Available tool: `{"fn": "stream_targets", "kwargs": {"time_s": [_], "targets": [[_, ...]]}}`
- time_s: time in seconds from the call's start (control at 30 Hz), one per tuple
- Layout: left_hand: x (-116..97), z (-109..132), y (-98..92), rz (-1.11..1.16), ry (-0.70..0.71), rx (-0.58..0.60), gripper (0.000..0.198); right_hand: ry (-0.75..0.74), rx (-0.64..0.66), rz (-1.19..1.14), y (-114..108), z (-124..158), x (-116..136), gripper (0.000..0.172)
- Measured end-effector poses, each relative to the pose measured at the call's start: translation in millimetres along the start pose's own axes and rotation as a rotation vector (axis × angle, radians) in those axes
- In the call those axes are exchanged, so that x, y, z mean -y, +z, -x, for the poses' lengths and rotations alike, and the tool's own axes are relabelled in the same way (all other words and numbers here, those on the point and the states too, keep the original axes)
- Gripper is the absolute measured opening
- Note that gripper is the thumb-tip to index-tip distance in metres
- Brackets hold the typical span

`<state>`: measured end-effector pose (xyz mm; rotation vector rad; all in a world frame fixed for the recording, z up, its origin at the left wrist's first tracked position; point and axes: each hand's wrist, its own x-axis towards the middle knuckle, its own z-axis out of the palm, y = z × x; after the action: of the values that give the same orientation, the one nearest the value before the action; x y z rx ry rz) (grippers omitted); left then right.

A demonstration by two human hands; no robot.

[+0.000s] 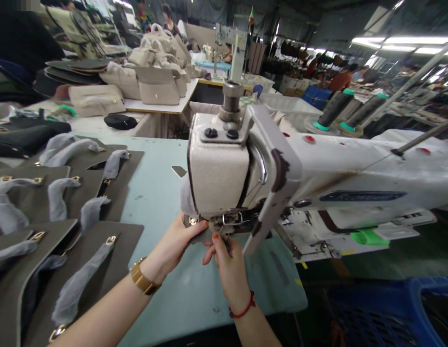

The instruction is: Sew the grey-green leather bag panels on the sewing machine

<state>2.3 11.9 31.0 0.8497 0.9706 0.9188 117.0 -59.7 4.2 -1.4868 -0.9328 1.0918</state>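
A white sewing machine (220, 164) stands before me, its head over both hands. My left hand (173, 248), with a gold watch at the wrist, is closed on a grey leather piece (202, 236), thumb on top. Beside that thumb shows a small gold metal fitting (193, 220). My right hand (229, 265), with a red cord bracelet, is just below the needle area, thumb and forefinger pinched together. What it pinches is hidden by the fingers. The machine head covers the far part of the leather piece.
Grey bag panels (126, 241) with wrapped handles lie on the left of the pale blue tabletop (158, 159). Beige handbags (158, 84) are piled behind. Black thread cones (334, 110) stand back right. A blue plastic basket (383, 308) sits low right. Other people are farther back.
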Motion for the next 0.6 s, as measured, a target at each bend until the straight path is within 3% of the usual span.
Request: {"fn": "stream_targets", "kwargs": {"time_s": [0.23, 0.6], "targets": [[-7, -2, -21.8, -0.142, -0.206, 0.346, 0.020, -0.052, 0.039, 0.063, -4, 3, 6, 0.056], [-6, -4, -19.8, -0.198, -0.150, 0.370, 0.026, -0.034, 0.038, 0.011, -4, 3, 7, 0.051]]}}
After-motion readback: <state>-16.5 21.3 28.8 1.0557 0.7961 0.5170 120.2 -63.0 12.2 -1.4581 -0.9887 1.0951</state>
